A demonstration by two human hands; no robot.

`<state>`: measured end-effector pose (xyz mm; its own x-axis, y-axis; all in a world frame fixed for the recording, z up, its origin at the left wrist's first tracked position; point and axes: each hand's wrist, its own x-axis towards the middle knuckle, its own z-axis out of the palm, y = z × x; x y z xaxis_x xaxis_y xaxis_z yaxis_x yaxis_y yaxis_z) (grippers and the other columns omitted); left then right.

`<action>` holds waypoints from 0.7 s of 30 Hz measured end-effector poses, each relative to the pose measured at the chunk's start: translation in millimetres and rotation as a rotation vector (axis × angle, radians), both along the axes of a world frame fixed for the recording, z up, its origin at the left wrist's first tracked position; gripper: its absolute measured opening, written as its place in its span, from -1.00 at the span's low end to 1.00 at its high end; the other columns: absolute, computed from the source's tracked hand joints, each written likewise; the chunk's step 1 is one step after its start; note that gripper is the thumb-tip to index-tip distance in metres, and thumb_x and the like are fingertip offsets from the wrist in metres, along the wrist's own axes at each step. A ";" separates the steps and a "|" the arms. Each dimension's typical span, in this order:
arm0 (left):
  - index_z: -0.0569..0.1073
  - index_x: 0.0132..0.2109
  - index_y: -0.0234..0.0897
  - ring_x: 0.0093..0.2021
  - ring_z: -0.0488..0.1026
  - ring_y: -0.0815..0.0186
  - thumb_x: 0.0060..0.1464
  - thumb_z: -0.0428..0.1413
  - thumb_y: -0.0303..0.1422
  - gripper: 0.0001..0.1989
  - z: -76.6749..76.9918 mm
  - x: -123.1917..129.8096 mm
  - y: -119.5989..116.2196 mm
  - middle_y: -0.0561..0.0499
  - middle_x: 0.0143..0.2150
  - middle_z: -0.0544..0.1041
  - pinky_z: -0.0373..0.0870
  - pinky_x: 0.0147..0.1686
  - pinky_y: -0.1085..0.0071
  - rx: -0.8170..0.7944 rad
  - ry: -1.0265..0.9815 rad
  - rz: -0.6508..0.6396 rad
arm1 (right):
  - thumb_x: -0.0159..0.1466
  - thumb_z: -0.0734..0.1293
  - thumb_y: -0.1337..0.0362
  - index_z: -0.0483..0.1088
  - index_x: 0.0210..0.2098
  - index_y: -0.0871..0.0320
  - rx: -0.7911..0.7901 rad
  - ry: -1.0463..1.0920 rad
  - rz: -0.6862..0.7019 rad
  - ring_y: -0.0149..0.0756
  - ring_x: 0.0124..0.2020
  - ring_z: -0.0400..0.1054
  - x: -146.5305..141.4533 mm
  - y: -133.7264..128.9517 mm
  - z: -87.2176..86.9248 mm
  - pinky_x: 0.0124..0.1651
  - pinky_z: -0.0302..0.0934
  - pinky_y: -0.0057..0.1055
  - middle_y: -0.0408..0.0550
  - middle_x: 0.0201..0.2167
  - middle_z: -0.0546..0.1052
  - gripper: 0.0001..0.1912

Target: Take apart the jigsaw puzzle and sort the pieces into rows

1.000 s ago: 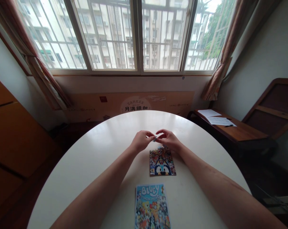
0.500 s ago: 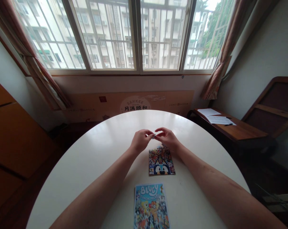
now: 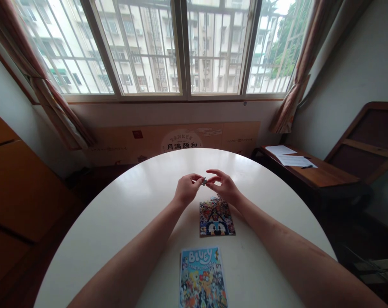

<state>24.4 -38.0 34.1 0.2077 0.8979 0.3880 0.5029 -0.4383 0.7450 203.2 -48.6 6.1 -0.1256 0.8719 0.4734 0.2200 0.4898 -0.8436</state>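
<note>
Above the far part of the white table, my left hand (image 3: 188, 187) pinches a small greyish puzzle piece (image 3: 204, 182) between thumb and finger. My right hand (image 3: 223, 186) meets the piece from the other side, its thumb and a finger at the piece's edge and its index finger raised. Just below the hands lies a partly assembled puzzle (image 3: 217, 218) with a blue dog face at its near edge; its upper right end is partly hidden by my right hand. Nearer to me is a colourful picture sheet (image 3: 203, 278) headed "BLUEY".
The round white table (image 3: 116, 222) fills the middle. At the right stands a low wooden table (image 3: 335, 175) with papers (image 3: 294, 161) and a pen. A printed cardboard panel (image 3: 116, 139) leans below the window, between curtains.
The small piece has moved slightly left and now shows more of its face. My right index finger is lifted a little and reaches farther left.
</note>
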 end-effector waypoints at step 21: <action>0.64 -0.36 -0.29 -0.36 0.52 0.21 0.04 0.17 -0.27 -0.80 -5.5 -56.7 34.3 -0.05 -0.43 0.62 0.32 -0.34 0.39 -0.196 0.221 0.217 | 0.02 0.50 0.09 0.50 -0.39 0.18 -0.146 0.047 -0.017 -0.21 -0.31 0.50 9.8 15.3 -21.5 -0.16 0.36 -0.26 0.00 -0.38 0.60 -0.70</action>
<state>-32.3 -3.6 28.7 0.0641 0.9831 0.1714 0.7264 -0.1638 0.6675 213.0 -33.3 -15.4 -0.0911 0.9336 0.3465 0.1853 0.3577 -0.9153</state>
